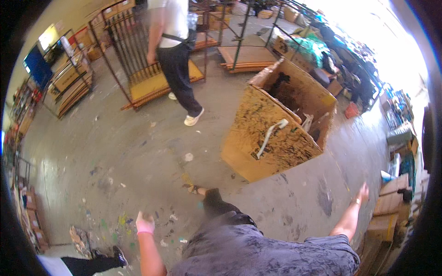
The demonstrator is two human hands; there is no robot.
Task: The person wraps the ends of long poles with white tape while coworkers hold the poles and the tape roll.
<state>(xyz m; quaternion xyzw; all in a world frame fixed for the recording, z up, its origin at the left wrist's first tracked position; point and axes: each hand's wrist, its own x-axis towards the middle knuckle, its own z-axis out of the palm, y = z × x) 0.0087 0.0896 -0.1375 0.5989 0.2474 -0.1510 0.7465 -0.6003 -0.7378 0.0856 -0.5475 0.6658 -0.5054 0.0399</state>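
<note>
My left hand [145, 223] wears a pink glove and swings low at my side, curled into a loose fist over the paint-spattered concrete floor [138, 161]; it is blurred and I see nothing in it. My right hand [363, 192] reaches out to the right with the fingers apart and holds nothing; a band sits on its wrist. It hovers near stacked cardboard boxes [389, 202]. A large open box of stained board [276, 133] stands ahead of me, with a white strip [270, 135] hanging over its near wall. My foot [195, 188] steps forward.
A person in a white top and dark trousers [177, 55] walks away past metal cage trolleys [138, 60]. Flat wooden carts [246, 57] stand behind. Shelves and cartons line the left wall [69, 78]. Another person's dark leg and shoe [99, 262] show at lower left. Clutter fills the right side [350, 60].
</note>
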